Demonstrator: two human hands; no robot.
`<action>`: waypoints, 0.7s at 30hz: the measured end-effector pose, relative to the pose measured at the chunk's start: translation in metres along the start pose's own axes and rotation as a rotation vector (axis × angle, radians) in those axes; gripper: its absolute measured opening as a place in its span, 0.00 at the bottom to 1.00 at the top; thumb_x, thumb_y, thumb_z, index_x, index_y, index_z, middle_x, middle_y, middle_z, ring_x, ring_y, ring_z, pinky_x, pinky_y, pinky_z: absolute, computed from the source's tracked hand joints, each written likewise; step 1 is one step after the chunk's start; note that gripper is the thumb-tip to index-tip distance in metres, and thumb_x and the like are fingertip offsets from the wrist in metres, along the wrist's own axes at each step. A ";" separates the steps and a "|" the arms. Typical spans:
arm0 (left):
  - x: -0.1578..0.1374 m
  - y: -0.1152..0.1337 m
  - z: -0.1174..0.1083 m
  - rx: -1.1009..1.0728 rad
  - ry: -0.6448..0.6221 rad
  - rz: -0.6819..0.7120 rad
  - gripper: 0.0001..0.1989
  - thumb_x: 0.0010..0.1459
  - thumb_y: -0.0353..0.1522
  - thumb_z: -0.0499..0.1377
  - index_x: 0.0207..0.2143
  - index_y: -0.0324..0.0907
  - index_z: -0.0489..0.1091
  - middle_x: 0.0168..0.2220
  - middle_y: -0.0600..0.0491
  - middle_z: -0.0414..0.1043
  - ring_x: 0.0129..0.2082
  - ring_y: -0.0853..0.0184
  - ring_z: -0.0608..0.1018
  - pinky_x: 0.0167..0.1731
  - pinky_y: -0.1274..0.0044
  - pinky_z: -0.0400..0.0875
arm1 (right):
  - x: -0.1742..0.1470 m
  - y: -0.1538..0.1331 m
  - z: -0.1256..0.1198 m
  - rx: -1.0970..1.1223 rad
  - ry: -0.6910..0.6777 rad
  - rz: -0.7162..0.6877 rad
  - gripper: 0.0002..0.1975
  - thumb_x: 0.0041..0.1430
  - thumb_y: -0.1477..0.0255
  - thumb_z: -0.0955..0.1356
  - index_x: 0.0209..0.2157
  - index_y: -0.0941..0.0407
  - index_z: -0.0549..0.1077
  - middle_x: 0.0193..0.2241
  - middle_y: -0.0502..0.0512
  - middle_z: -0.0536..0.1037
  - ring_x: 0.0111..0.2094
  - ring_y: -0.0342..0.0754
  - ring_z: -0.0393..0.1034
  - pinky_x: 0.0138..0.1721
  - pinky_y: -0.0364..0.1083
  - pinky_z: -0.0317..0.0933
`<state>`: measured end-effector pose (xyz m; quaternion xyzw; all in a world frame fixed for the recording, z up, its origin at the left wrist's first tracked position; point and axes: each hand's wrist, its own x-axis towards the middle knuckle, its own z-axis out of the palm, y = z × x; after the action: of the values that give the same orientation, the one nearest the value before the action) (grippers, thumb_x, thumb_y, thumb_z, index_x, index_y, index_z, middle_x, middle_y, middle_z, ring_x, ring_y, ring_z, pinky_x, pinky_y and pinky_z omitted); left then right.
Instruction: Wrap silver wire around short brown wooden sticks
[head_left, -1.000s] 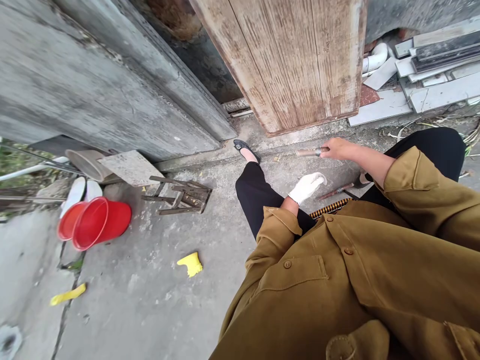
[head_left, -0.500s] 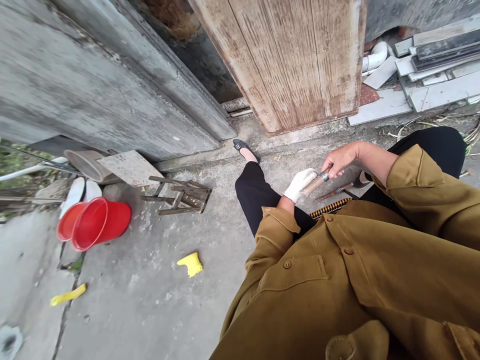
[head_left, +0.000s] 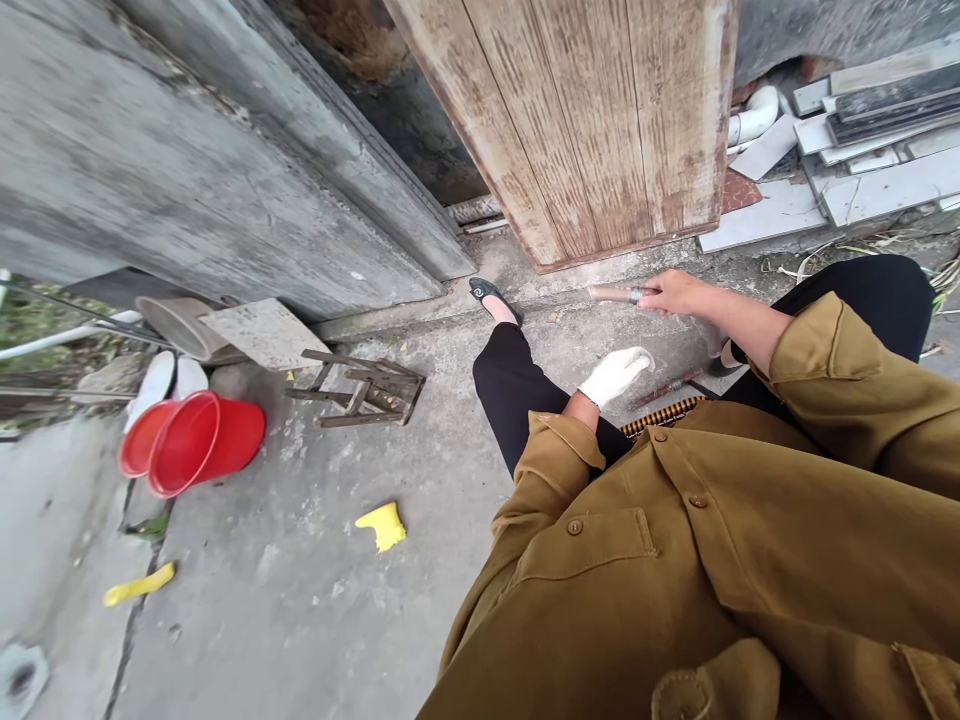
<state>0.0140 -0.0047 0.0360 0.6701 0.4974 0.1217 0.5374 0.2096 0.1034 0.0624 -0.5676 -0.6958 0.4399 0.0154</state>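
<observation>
My right hand is bare and closed around one end of a brown wooden stick with a grey wire band. The stick points left, held level near the foot of the plank panel. What it is used for cannot be told from its look. My left hand, in a white knit glove, is apart from the stick, lower and closer to my lap. Its fingers are loosely curved with nothing visible in them. Just right of the glove lies a thin reddish-brown bar, partly hidden by my clothing.
A weathered wooden panel stands ahead. Stacked tiles and a white pipe elbow lie at right. On the left are a small wooden stool, red buckets and a tilted board. Yellow scraps lie on the concrete.
My gloved left hand has let go of the stick and sits slightly right and lower. My right hand has swung the stick up and away from me.
</observation>
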 end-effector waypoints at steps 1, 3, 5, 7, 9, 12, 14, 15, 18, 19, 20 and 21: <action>0.000 -0.001 0.000 0.005 0.002 0.009 0.19 0.64 0.49 0.54 0.35 0.45 0.74 0.31 0.48 0.77 0.37 0.59 0.76 0.42 0.66 0.70 | 0.000 0.001 0.000 -0.154 -0.015 0.001 0.18 0.59 0.57 0.69 0.42 0.56 0.76 0.34 0.58 0.77 0.37 0.52 0.71 0.37 0.46 0.61; 0.001 -0.002 -0.001 0.012 0.036 0.017 0.19 0.65 0.48 0.54 0.34 0.45 0.74 0.33 0.48 0.77 0.38 0.59 0.76 0.43 0.66 0.70 | -0.001 0.002 0.003 -0.430 -0.121 -0.013 0.13 0.57 0.62 0.71 0.38 0.57 0.77 0.34 0.59 0.77 0.37 0.53 0.71 0.37 0.47 0.60; 0.000 -0.004 -0.004 0.015 0.085 0.010 0.19 0.64 0.49 0.54 0.33 0.45 0.73 0.34 0.48 0.78 0.40 0.59 0.76 0.44 0.66 0.69 | -0.005 0.003 0.007 -0.524 -0.371 -0.016 0.11 0.54 0.64 0.72 0.35 0.57 0.77 0.28 0.57 0.75 0.33 0.51 0.70 0.35 0.47 0.60; 0.000 -0.005 -0.006 0.006 0.111 -0.014 0.20 0.63 0.50 0.54 0.33 0.45 0.73 0.33 0.48 0.78 0.41 0.58 0.75 0.45 0.66 0.69 | -0.010 0.003 0.011 -0.421 -0.709 -0.033 0.13 0.52 0.62 0.74 0.32 0.58 0.76 0.23 0.51 0.72 0.27 0.46 0.67 0.32 0.46 0.59; 0.001 -0.005 -0.008 -0.017 0.111 -0.045 0.20 0.63 0.51 0.55 0.33 0.45 0.73 0.33 0.48 0.78 0.41 0.58 0.75 0.45 0.65 0.69 | -0.015 0.001 0.011 -0.218 -0.961 -0.106 0.20 0.48 0.56 0.75 0.32 0.58 0.75 0.22 0.48 0.71 0.25 0.43 0.65 0.31 0.44 0.59; 0.003 -0.004 -0.011 -0.054 0.123 -0.062 0.21 0.63 0.52 0.54 0.34 0.45 0.73 0.34 0.48 0.78 0.42 0.58 0.75 0.46 0.65 0.67 | -0.018 -0.001 0.003 0.029 -1.005 -0.209 0.28 0.43 0.50 0.76 0.35 0.59 0.74 0.26 0.47 0.73 0.27 0.41 0.65 0.31 0.42 0.59; 0.005 -0.003 -0.013 -0.075 0.143 -0.050 0.21 0.64 0.51 0.54 0.35 0.44 0.73 0.35 0.47 0.78 0.44 0.57 0.74 0.47 0.64 0.67 | -0.018 -0.001 -0.004 0.106 -0.940 -0.232 0.29 0.43 0.50 0.76 0.36 0.60 0.74 0.26 0.48 0.72 0.27 0.40 0.65 0.31 0.42 0.59; 0.006 -0.003 -0.013 -0.090 0.147 -0.042 0.20 0.64 0.51 0.54 0.35 0.44 0.73 0.36 0.47 0.79 0.44 0.57 0.74 0.46 0.64 0.67 | -0.018 0.000 -0.007 0.121 -0.915 -0.240 0.29 0.44 0.50 0.76 0.36 0.60 0.74 0.26 0.48 0.72 0.27 0.40 0.64 0.31 0.42 0.59; 0.005 -0.003 -0.011 -0.141 0.143 -0.038 0.19 0.65 0.49 0.55 0.35 0.44 0.73 0.34 0.47 0.78 0.41 0.58 0.75 0.43 0.65 0.68 | -0.017 0.003 -0.011 0.154 -0.844 -0.279 0.25 0.48 0.51 0.74 0.34 0.59 0.74 0.26 0.48 0.72 0.26 0.39 0.63 0.30 0.42 0.58; 0.005 -0.004 -0.010 -0.152 0.140 -0.043 0.18 0.65 0.48 0.55 0.35 0.44 0.73 0.32 0.47 0.78 0.39 0.59 0.75 0.41 0.66 0.68 | -0.016 0.004 -0.010 0.180 -0.799 -0.295 0.24 0.50 0.51 0.74 0.33 0.59 0.74 0.26 0.48 0.72 0.26 0.39 0.63 0.30 0.42 0.58; 0.004 -0.005 -0.008 -0.160 0.143 -0.047 0.18 0.65 0.48 0.55 0.34 0.44 0.73 0.29 0.47 0.77 0.37 0.60 0.75 0.40 0.67 0.68 | -0.015 0.005 -0.009 0.217 -0.739 -0.309 0.23 0.51 0.51 0.74 0.33 0.59 0.74 0.26 0.48 0.73 0.26 0.39 0.63 0.30 0.42 0.58; 0.002 -0.005 -0.006 -0.164 0.148 -0.046 0.18 0.65 0.47 0.55 0.34 0.44 0.73 0.27 0.48 0.75 0.35 0.60 0.75 0.38 0.67 0.68 | -0.013 0.006 -0.007 0.264 -0.663 -0.315 0.22 0.51 0.52 0.73 0.32 0.58 0.74 0.26 0.49 0.73 0.26 0.39 0.64 0.30 0.42 0.59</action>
<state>0.0080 0.0007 0.0333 0.6014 0.5393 0.1986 0.5549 0.2224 0.0967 0.0693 -0.2741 -0.6790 0.6775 -0.0699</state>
